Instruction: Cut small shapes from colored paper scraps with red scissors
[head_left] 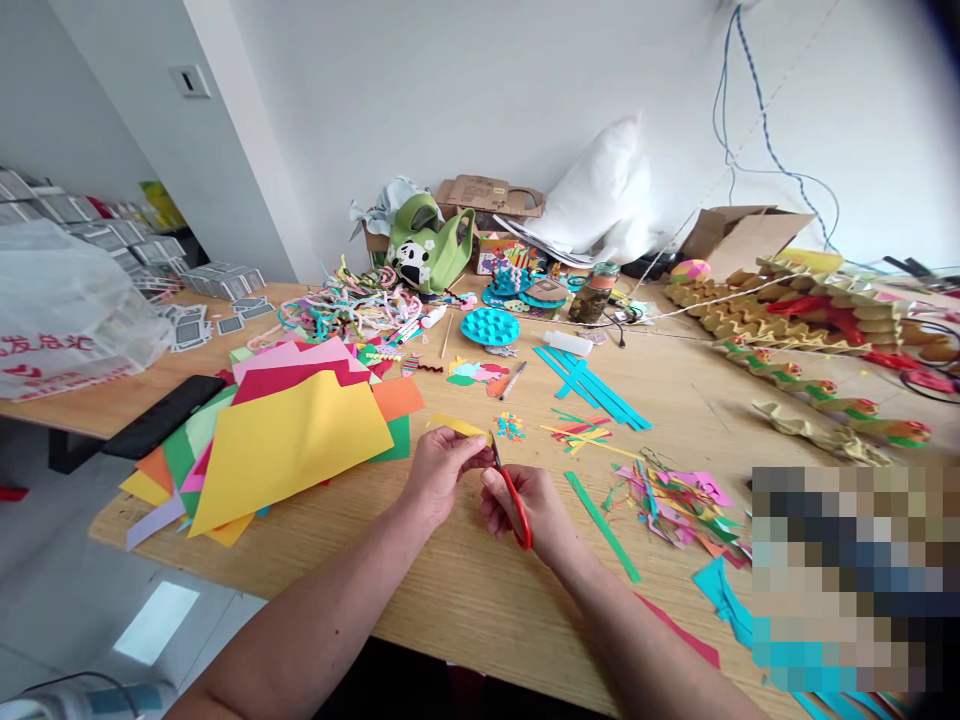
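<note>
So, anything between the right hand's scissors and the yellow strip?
Nothing visible. The scissors in the right hand reach right up to the end of the yellow strip, which the left hand pinches close by. Whether scissors and strip touch, I can't tell.

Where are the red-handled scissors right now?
In the head view, the scissors are in the right hand, just below centre, at the end of the yellow strip held by the left hand.

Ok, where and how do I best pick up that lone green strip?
Probably mid-length: pinch the green strip across its narrow width, coming from above and the right, since it lies flat and slanted with the right hand to its left.
</note>
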